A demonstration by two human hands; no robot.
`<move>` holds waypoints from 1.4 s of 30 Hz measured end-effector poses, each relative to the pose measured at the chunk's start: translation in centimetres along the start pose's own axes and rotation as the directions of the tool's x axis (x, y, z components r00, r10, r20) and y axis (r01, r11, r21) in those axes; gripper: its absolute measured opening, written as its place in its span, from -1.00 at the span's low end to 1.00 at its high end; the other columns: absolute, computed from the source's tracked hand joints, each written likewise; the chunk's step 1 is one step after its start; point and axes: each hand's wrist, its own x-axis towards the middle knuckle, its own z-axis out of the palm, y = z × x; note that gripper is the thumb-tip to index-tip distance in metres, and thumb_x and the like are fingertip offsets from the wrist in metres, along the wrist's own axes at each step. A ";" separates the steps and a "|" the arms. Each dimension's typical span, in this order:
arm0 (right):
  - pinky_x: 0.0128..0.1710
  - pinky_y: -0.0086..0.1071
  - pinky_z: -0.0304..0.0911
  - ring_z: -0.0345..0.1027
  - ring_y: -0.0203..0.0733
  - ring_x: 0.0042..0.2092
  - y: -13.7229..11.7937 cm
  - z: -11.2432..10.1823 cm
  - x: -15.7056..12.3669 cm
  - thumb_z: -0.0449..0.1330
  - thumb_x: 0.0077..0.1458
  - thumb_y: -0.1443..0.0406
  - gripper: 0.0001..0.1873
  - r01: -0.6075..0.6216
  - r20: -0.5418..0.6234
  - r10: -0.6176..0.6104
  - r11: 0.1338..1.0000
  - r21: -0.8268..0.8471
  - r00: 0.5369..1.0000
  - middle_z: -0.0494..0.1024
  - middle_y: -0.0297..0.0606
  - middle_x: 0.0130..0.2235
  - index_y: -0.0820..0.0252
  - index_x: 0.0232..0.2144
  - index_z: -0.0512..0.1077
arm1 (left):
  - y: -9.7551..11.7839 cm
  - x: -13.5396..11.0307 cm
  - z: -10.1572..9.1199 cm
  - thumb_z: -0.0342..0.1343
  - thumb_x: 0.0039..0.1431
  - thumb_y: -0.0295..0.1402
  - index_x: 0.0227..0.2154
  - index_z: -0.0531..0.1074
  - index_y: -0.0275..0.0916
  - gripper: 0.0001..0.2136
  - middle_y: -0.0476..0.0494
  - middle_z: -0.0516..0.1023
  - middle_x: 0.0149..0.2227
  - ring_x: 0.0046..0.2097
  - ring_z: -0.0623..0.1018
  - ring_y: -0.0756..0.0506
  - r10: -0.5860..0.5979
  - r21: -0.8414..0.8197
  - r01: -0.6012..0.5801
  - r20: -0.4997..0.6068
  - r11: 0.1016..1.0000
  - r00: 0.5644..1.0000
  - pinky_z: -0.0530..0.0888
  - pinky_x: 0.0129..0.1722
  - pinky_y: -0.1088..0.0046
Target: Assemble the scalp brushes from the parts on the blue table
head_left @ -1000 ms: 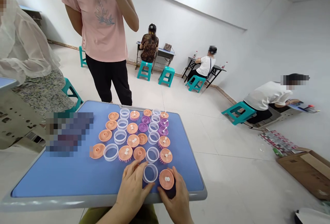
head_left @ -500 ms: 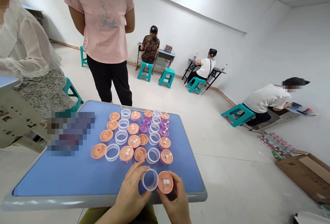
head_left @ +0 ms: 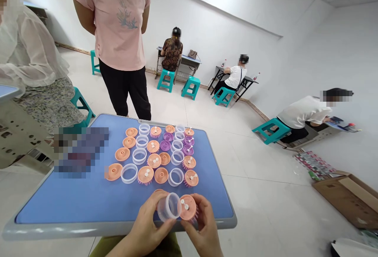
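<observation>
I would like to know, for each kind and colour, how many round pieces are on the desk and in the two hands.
Clear rings: 10, one in the left hand
Orange white-tabbed discs: 8, one in the right hand
Purple white-tabbed discs: 2
Orange plain caps: 8, one partly hidden
Purple plain caps: 2
Total: 30

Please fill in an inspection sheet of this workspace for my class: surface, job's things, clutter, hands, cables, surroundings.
Surface: blue desktop, grey rim.
Job's things: orange caps, purple caps, clear plastic rings and bristled brush heads, in rough rows.
Clutter: dark item, pixelated, at the desktop's left.
Hands: left hand holds a tilted clear ring; right hand holds an orange brush head close beside it, contact unclear.
Cables: nothing seen.
Surroundings: person in pink shirt beyond the desktop, teal stools, cardboard box.
</observation>
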 end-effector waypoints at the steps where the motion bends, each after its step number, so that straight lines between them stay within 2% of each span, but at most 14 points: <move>1: -0.19 -0.27 0.37 0.41 -0.05 -0.14 -0.1 0.0 0.1 0.26 -0.12 0.23 -0.52 -0.001 -0.002 0.001 1.000 0.011 1.000 0.47 -0.10 -0.15 0.14 -0.11 0.27 | 0.2 0.0 0.0 0.09 -0.01 -0.38 -0.19 0.28 -0.19 -0.73 -0.20 0.51 -0.19 -0.12 0.51 -0.17 -0.028 -0.031 0.028 -0.008 0.999 1.000 0.51 -0.23 0.35; 4: -0.19 -0.27 0.36 0.41 -0.07 -0.15 -0.3 -0.1 0.2 0.26 -0.12 0.21 -0.55 0.003 0.004 -0.003 1.000 0.009 1.000 0.48 -0.10 -0.17 0.14 -0.14 0.29 | 0.5 0.2 -0.2 0.09 -0.02 -0.40 -0.25 0.28 -0.19 -0.78 -0.18 0.51 -0.22 -0.13 0.51 -0.17 -0.050 -0.087 0.046 -0.034 0.995 0.998 0.51 -0.27 0.37; 10: -0.21 -0.21 0.37 0.42 0.00 -0.16 0.0 -0.2 0.3 0.19 -0.06 0.11 -0.52 0.023 -0.030 -0.022 0.999 0.029 0.999 0.49 -0.06 -0.14 0.16 -0.08 0.32 | -0.1 0.1 -0.5 0.08 0.02 -0.37 -0.13 0.31 -0.21 -0.69 -0.26 0.50 -0.15 -0.11 0.50 -0.19 0.010 -0.066 -0.012 -0.029 0.998 1.000 0.48 -0.17 0.28; 15: -0.22 -0.20 0.37 0.42 0.01 -0.17 -0.1 -0.2 0.5 0.15 -0.02 0.09 -0.54 0.026 -0.045 -0.022 0.997 0.072 0.999 0.50 -0.09 -0.15 0.13 -0.07 0.33 | -0.5 -0.2 -0.5 0.03 0.07 -0.32 -0.09 0.30 -0.22 -0.69 -0.25 0.51 -0.15 -0.14 0.53 -0.18 -0.062 -0.098 0.059 -0.019 0.993 0.998 0.51 -0.22 0.34; 19: -0.25 -0.26 0.36 0.41 -0.05 -0.20 -0.2 -0.2 1.0 0.20 -0.06 0.13 -0.55 0.031 0.035 -0.037 0.989 0.146 0.999 0.49 -0.14 -0.19 0.10 -0.09 0.33 | -0.3 -0.2 -0.4 0.07 0.04 -0.29 -0.13 0.33 -0.20 -0.70 -0.23 0.52 -0.15 -0.14 0.52 -0.19 -0.058 -0.099 0.059 0.013 0.993 0.998 0.52 -0.28 0.37; 25: -0.21 -0.21 0.35 0.39 -0.04 -0.18 0.3 -0.3 1.3 0.20 -0.05 0.20 -0.61 0.048 0.134 -0.066 0.989 0.138 0.989 0.47 -0.14 -0.18 0.09 -0.12 0.34 | -0.2 0.0 -0.7 0.11 0.01 -0.34 -0.11 0.34 -0.20 -0.67 -0.24 0.52 -0.14 -0.08 0.49 -0.19 0.025 -0.023 -0.025 0.012 0.999 1.000 0.49 -0.16 0.30; 29: -0.14 -0.17 0.32 0.38 -0.03 -0.12 0.6 -0.3 1.1 0.19 -0.03 0.22 -0.60 0.063 0.151 -0.083 0.989 0.132 0.985 0.45 -0.14 -0.12 0.06 -0.08 0.32 | -0.1 0.1 -0.7 0.13 -0.03 -0.39 -0.12 0.35 -0.19 -0.65 -0.21 0.51 -0.14 -0.07 0.48 -0.18 -0.002 -0.021 0.003 0.036 1.000 0.999 0.48 -0.14 0.29; 35: -0.14 -0.20 0.33 0.39 -0.04 -0.13 0.6 -0.4 1.2 0.21 -0.04 0.25 -0.58 0.050 0.225 -0.075 0.992 0.116 0.971 0.45 -0.12 -0.12 0.09 -0.07 0.32 | 0.5 0.3 -0.7 0.14 -0.12 -0.44 -0.14 0.32 -0.20 -0.62 -0.20 0.51 -0.16 -0.09 0.48 -0.18 -0.119 -0.066 0.124 0.082 0.990 0.990 0.51 -0.22 0.35; 42: -0.11 -0.20 0.30 0.37 -0.05 -0.12 1.0 -1.0 1.2 0.22 -0.03 0.24 -0.51 -0.031 0.284 0.005 0.996 0.087 0.959 0.44 -0.11 -0.13 0.09 0.00 0.26 | 0.1 0.1 -0.5 0.16 -0.12 -0.42 -0.15 0.30 -0.18 -0.62 -0.18 0.51 -0.14 -0.06 0.47 -0.18 -0.105 -0.059 0.115 0.149 0.992 0.983 0.46 -0.16 0.35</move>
